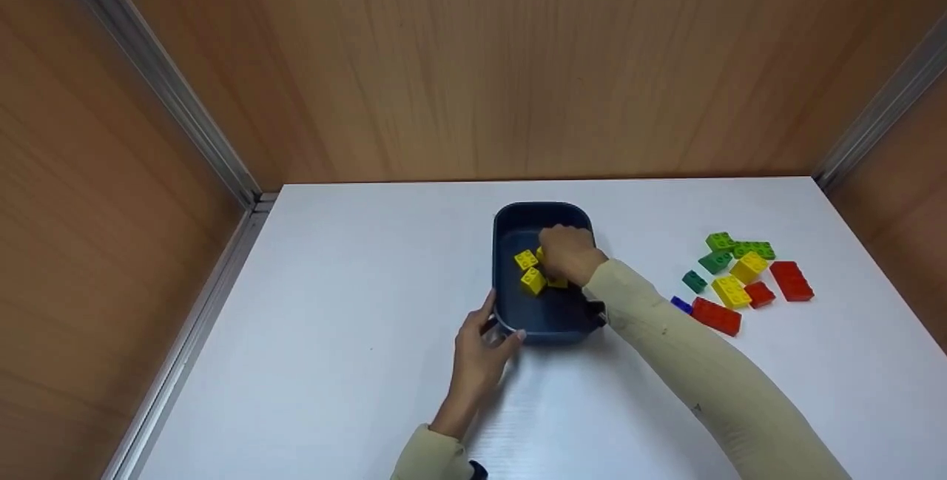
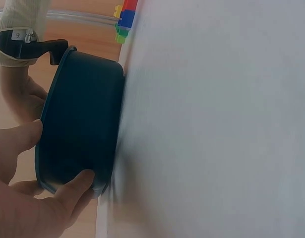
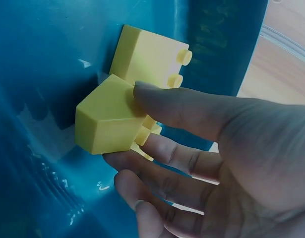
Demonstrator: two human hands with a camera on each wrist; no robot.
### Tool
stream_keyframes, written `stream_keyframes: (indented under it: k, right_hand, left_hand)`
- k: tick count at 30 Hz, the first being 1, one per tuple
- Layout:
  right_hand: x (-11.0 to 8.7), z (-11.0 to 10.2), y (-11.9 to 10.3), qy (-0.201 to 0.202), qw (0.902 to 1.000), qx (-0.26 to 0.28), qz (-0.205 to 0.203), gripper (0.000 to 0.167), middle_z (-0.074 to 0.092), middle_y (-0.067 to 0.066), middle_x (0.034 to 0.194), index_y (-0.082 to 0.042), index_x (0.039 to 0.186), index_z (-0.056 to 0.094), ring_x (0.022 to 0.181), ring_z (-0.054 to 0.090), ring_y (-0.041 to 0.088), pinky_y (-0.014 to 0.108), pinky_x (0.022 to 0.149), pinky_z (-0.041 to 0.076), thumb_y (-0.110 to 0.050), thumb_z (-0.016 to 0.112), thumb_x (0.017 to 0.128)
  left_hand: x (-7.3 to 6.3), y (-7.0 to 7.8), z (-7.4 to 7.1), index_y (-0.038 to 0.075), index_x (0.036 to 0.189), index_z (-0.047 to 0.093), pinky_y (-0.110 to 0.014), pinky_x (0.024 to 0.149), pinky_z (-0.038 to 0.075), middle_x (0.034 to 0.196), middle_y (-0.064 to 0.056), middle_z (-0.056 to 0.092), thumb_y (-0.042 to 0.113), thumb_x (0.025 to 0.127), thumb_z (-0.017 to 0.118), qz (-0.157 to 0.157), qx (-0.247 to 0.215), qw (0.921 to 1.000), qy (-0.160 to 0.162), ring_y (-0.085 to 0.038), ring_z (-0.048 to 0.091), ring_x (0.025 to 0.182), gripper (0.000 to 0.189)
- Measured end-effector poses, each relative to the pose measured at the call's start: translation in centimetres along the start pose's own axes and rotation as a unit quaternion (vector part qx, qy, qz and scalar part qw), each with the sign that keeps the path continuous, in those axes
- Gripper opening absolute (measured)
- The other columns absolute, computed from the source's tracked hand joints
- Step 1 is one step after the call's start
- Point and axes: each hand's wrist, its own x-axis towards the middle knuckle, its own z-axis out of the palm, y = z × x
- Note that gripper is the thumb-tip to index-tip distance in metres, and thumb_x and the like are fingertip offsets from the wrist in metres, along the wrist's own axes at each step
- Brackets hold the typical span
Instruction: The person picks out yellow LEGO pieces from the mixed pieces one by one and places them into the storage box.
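Note:
A dark blue plastic bin [image 1: 551, 336] with rounded corners stands on the white table. My left hand [image 1: 477, 358] grips its near left corner, thumb and fingers spread along the outer wall [image 2: 85, 114] in the left wrist view. My right hand [image 1: 571, 254] reaches inside the bin. Between its thumb and fingers it pinches a yellow toy brick [image 3: 110, 116], seen in the right wrist view. Another yellow brick [image 3: 150, 57] lies right beside that one. More yellow bricks [image 1: 532, 281] sit on the bin's floor, some partly hidden by the right hand.
To the right of the bin lies a loose group of toy bricks: green [image 1: 716, 262], yellow [image 1: 731, 292], red [image 1: 716, 316] and a small blue one [image 1: 681, 305]. Wooden panels [image 1: 473, 66] wall the table at the back and sides.

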Motion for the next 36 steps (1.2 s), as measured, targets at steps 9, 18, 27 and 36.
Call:
stream_keyframes:
  k: [9,18,27,36]
  right_hand:
    - [0.0,0.0,0.1,-0.002,0.9997,-0.026,-0.004,0.019,0.073,0.017,0.1,0.003,0.109,0.072,0.084,0.063,0.025,0.05,0.089,0.061,-0.008,0.075,0.093]
    - [-0.8,-0.9,0.7,0.012,0.9998,0.015,0.009,0.028,0.074,0.017,0.104,0.003,0.114,0.072,0.093,0.072,0.031,0.053,0.087,0.062,-0.015,0.079,0.094]
    - [-2.1,-1.6,1.9,0.035,0.9963,0.079,-0.003,0.035,0.075,0.019,0.114,0.006,0.12,0.072,0.1,0.072,0.034,0.055,0.09,0.061,-0.01,0.082,0.091]
    - [-3.9,-2.0,3.6,0.097,0.9883,0.117,-0.014,0.035,0.074,0.02,0.114,0.004,0.123,0.071,0.098,0.07,0.033,0.051,0.084,0.061,-0.012,0.081,0.093]
  left_hand:
    - [0.1,0.0,0.0,-0.001,0.162,0.037,-0.041,0.107,0.056,0.138,-0.024,0.057,0.006,0.095,0.079,-0.006,0.008,1.0,-0.001,-0.045,0.054,0.138,0.079]
    - [0.1,-0.1,0.0,0.0,0.162,0.038,-0.043,0.108,0.055,0.136,-0.024,0.058,0.008,0.095,0.08,-0.008,0.012,0.9999,-0.001,-0.045,0.054,0.138,0.079]
    - [0.1,0.1,0.0,0.003,0.163,0.037,-0.042,0.108,0.055,0.142,-0.024,0.055,0.007,0.096,0.078,-0.027,-0.001,0.9996,-0.006,-0.044,0.052,0.141,0.079]
    - [0.1,0.1,-0.1,-0.002,0.161,0.038,-0.047,0.111,0.052,0.138,-0.026,0.056,0.007,0.094,0.08,0.0,0.012,0.9999,0.001,-0.046,0.054,0.138,0.08]
